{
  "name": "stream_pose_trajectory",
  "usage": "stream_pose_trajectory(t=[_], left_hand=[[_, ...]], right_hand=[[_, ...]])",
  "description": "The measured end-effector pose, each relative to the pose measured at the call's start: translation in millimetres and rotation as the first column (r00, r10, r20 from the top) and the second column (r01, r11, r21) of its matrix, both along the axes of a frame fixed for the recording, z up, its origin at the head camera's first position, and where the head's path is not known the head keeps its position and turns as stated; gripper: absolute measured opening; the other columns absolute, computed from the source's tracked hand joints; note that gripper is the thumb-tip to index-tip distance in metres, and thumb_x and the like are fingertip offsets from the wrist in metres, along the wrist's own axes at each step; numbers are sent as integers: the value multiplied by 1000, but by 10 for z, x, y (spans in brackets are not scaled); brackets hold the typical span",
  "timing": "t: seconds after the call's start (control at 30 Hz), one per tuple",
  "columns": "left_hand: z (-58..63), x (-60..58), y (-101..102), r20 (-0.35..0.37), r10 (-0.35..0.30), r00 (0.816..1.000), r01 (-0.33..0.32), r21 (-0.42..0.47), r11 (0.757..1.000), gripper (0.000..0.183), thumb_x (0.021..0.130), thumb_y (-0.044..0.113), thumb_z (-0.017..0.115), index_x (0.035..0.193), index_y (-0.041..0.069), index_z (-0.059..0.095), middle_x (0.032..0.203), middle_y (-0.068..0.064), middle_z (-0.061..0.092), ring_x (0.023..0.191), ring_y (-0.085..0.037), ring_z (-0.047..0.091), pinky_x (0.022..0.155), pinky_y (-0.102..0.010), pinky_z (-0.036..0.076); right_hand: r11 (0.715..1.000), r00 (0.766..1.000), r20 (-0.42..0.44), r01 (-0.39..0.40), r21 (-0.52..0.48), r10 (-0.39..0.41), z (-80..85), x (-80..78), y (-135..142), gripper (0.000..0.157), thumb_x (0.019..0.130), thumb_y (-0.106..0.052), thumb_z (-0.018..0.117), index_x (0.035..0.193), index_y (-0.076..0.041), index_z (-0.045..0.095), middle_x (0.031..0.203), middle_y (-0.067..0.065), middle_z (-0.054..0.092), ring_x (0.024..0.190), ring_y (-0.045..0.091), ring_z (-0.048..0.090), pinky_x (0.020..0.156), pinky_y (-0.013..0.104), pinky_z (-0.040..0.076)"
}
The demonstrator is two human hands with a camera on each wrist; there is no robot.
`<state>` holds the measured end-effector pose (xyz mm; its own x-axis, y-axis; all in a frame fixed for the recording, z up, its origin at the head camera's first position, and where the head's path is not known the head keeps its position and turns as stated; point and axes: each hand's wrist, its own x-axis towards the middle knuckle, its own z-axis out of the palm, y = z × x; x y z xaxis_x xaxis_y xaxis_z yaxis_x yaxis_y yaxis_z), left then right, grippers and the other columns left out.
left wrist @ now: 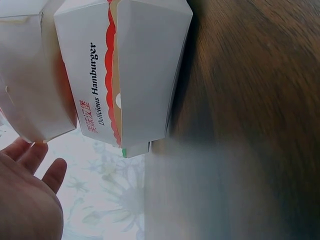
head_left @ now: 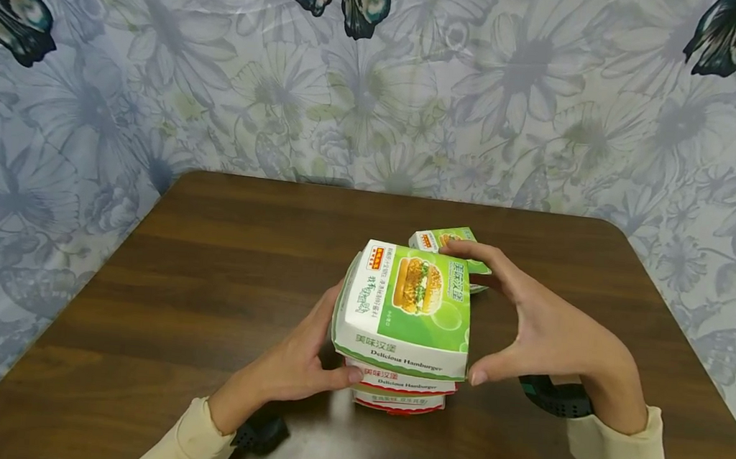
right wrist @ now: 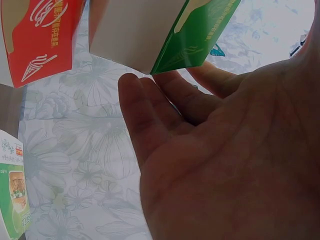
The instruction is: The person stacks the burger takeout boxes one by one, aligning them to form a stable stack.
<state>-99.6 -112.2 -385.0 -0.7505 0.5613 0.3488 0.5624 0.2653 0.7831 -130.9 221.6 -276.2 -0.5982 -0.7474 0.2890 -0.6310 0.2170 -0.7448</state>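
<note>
In the head view, a green-and-white hamburger box (head_left: 423, 313) tops a stack of cardboard burger boxes. Below it are a red-trimmed hamburger box (head_left: 404, 382) and a bottom red-trimmed box (head_left: 398, 400). My left hand (head_left: 295, 361) holds the stack's left side, thumb on the front of the middle box. The left wrist view shows its fingertips (left wrist: 37, 150) at that box's corner. My right hand (head_left: 548, 330) grips the green box's right side, fingers at the far edge and thumb by the near corner. In the right wrist view the box (right wrist: 165, 35) partly hides those fingers.
Another green hamburger box (head_left: 428, 240) stands on the wooden table (head_left: 210, 260) just behind the stack, partly hidden by the right hand. A floral-print cloth (head_left: 377, 115) with butterflies hangs behind the table's far edge.
</note>
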Motion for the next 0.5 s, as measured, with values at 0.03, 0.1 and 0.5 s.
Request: stream_pose_trajectory(t=[0.03, 0.1, 0.5], left_hand=[[5, 2, -1, -1, -1, 1000, 1, 1, 1000, 112, 83, 24, 83, 165, 25, 8, 160, 1, 30, 142, -20, 36, 116, -55, 38], [12, 9, -6, 6, -1, 1000, 1, 5, 1000, 114, 81, 24, 83, 165, 26, 7, 162, 2, 28, 143, -20, 36, 117, -54, 37], [75, 17, -22, -83, 14, 996, -13, 22, 1000, 118, 84, 69, 71, 167, 19, 3, 170, -1, 17, 152, -26, 26, 120, -59, 29]], right_hand=[[1000, 1000, 1, -7, -16, 7, 3, -3, 7, 121, 69, -30, 98, 163, -15, 22, 166, 5, 30, 149, 22, 35, 112, 23, 40], [999, 1000, -2, -9, -43, 9, 10, -11, 25, 115, 74, -37, 94, 163, -14, 24, 165, 8, 31, 148, 23, 35, 112, 22, 39], [978, 999, 5, 44, -204, -44, 7, -51, 109, 99, 87, -43, 83, 162, -10, 29, 163, 18, 32, 148, 22, 38, 115, 21, 37]])
